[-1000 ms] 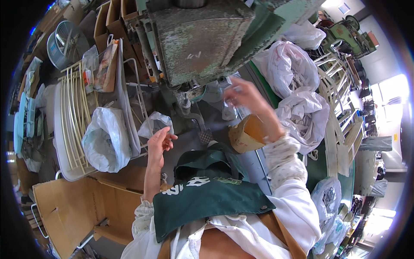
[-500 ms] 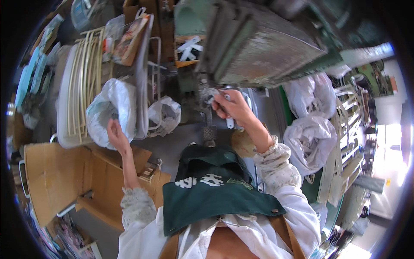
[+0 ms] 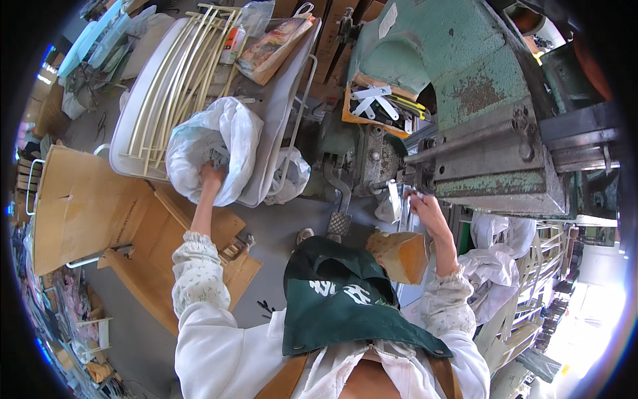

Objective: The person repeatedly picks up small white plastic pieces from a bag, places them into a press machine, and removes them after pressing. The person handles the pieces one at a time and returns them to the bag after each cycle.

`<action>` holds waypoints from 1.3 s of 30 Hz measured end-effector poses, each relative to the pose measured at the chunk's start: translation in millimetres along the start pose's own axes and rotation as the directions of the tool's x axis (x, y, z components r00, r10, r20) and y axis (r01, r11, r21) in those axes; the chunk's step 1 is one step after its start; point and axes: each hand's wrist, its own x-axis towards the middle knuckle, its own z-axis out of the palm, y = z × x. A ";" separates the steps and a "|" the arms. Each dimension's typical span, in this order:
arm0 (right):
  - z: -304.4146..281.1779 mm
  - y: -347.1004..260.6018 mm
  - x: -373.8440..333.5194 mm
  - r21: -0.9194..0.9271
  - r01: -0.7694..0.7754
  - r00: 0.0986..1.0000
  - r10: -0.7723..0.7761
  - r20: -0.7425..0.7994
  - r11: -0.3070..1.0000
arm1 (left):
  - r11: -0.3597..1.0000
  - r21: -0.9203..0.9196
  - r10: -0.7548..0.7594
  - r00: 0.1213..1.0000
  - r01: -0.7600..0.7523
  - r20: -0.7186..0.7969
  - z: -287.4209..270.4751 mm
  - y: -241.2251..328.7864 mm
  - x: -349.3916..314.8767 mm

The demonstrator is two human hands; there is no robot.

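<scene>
My left hand (image 3: 211, 175) reaches down into a white plastic bag (image 3: 242, 136). Its fingertips are hidden among small grey pieces (image 3: 214, 151) heaped inside. On the other side, my right hand (image 3: 427, 210) is closed beside the green press, its fingers pinching a slim white strip (image 3: 395, 202) that points away from the palm. Shiny metal lies close to those fingertips, and I cannot make out its shape. More white strips with holes (image 3: 377, 101) lie in a cardboard box (image 3: 347, 113) beyond.
The green press (image 3: 472, 73) fills the far right. A foot pedal (image 3: 339, 221) sits low in the middle. An open carton (image 3: 86, 213) stands at the left, a cardboard container (image 3: 402, 256) near my right forearm. Cream rods (image 3: 174, 86) lie beside the bag; white sacks (image 3: 495, 266) stand at right.
My left hand has gone from the bag's mouth down among the pieces. My right hand, still with the white strip, has moved right and nearer. The view has shifted, showing more of the press.
</scene>
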 end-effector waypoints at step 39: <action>7.2 -53.2 10.1 0.331 0.255 0.964 -0.210 -0.166 0.909 | 0.388 -0.905 -0.003 0.982 0.176 0.189 -111.1 200.4 -113.0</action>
